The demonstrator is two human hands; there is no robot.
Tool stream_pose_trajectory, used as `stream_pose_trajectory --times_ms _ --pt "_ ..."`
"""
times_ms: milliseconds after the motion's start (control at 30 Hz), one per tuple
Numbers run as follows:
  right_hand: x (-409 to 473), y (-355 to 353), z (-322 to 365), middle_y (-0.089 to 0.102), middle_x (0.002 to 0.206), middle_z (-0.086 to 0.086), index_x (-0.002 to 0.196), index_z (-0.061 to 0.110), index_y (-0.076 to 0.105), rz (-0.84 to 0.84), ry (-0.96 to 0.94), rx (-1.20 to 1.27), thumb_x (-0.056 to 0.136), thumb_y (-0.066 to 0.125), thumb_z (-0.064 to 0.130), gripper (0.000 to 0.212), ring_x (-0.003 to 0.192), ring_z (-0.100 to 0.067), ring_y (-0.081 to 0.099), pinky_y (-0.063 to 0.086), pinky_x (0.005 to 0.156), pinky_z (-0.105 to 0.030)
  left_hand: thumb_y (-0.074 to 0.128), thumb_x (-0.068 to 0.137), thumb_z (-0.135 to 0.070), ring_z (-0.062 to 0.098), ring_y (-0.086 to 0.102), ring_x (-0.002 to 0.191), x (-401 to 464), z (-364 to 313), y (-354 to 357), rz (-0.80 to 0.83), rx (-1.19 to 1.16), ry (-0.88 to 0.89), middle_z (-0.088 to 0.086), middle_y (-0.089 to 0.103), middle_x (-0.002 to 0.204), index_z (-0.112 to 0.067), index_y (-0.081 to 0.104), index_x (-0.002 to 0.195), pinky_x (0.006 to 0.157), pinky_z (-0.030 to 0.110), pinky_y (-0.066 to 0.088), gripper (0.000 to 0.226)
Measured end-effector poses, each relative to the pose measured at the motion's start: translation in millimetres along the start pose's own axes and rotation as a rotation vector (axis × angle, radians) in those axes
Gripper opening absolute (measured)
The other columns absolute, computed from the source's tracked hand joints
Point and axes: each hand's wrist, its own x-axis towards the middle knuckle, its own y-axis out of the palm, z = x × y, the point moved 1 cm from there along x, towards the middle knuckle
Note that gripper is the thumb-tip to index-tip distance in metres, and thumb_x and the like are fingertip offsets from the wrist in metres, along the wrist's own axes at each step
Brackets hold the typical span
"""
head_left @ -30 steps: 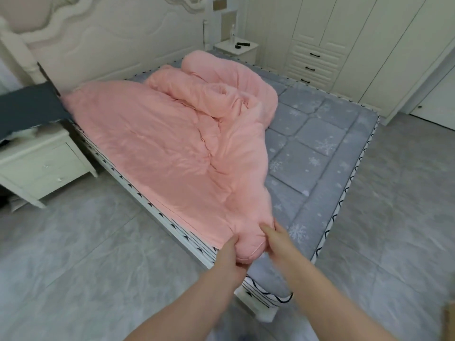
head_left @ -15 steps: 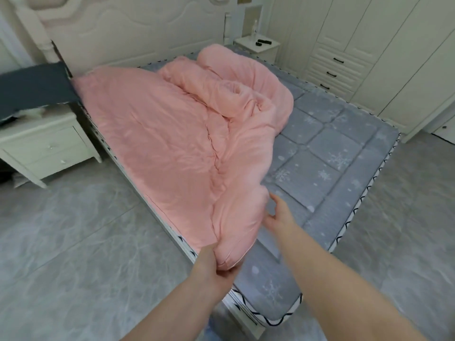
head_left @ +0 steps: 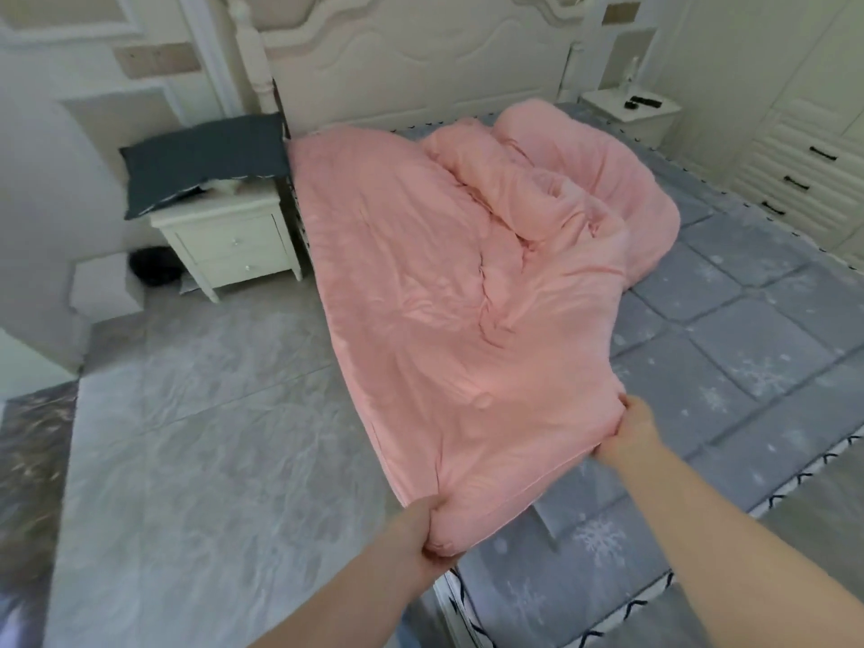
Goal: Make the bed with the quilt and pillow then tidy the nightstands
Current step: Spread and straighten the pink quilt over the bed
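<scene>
Quilt (head_left: pixel 449 292) lengthwise toward headboard (head_left: pixel 421 72), hands gripping.

Grey marbled floor tiles (head_left: pixel 196 413); cream panelled walls (head_left: pixel 70 49); carved cream headboard (head_left: pixel 421 72); white wardrobe drawers (head_left: pixel 795 180) at right.

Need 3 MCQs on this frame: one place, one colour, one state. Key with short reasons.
1. Where does the dark grey pillow lie?
A. on the near nightstand
B. on the mattress
C. on the floor

2. What colour is the quilt?
A. white
B. pink
C. blue

3. How does the quilt lie?
A. spread flat over the whole bed
B. folded into a neat square
C. bunched on one side, both hands gripping its near edge

Key: 1 A, the pillow rests on the nightstand top beside the headboard. 2 B, it is pink against the grey mattress. 3 C, the left hand and right hand pinch the near edge, and much mattress lies bare.
</scene>
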Motion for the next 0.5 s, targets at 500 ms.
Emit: stream_pose_trajectory --times_ms 500 --pt "-75.8 -145.6 71.3 0.069 0.106 0.005 0.112 0.017 0.064 0.244 -0.637 -0.549 0.093 0.062 0.026 0.021 0.095 -0.007 0.063 0.049 0.084 -0.025 0.063 0.090 -0.040 0.027 0.061 0.096 20.0 150.6 43.6 -0.214 0.242 0.345 0.007 0.059 0.112 -0.024 0.048 0.121 0.058 0.034 0.056 0.038"
